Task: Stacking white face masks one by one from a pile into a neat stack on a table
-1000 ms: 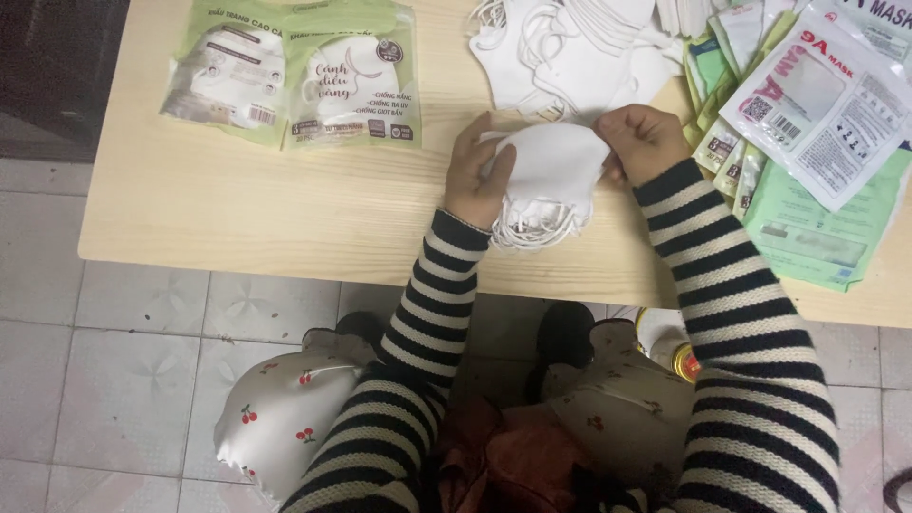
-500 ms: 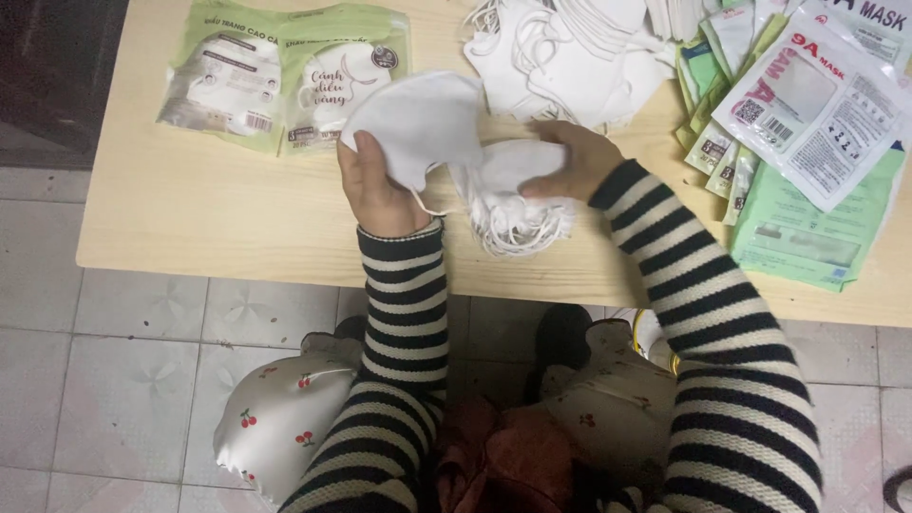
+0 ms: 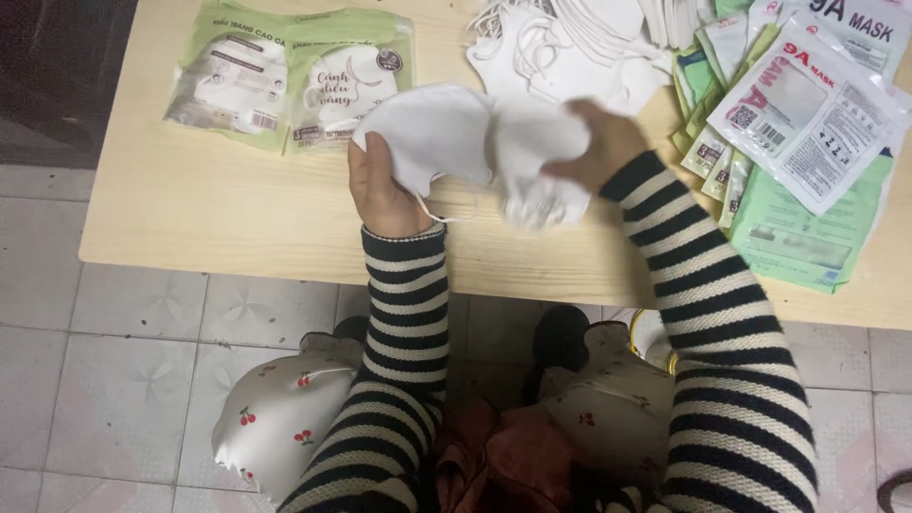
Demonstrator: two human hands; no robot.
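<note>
Above the wooden table (image 3: 237, 228), the left hand (image 3: 380, 190) now grips a white mask (image 3: 427, 133) lifted off the bundle (image 3: 537, 166) that the right hand (image 3: 594, 142) clutches; a second ago both hands pressed the stack together, so one mask has been separated.

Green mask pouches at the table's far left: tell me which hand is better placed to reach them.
Left, most likely. The left hand holds a white mask right beside the green mask pouches. The right hand grips the white mask stack farther away, nearer the packet pile.
</note>
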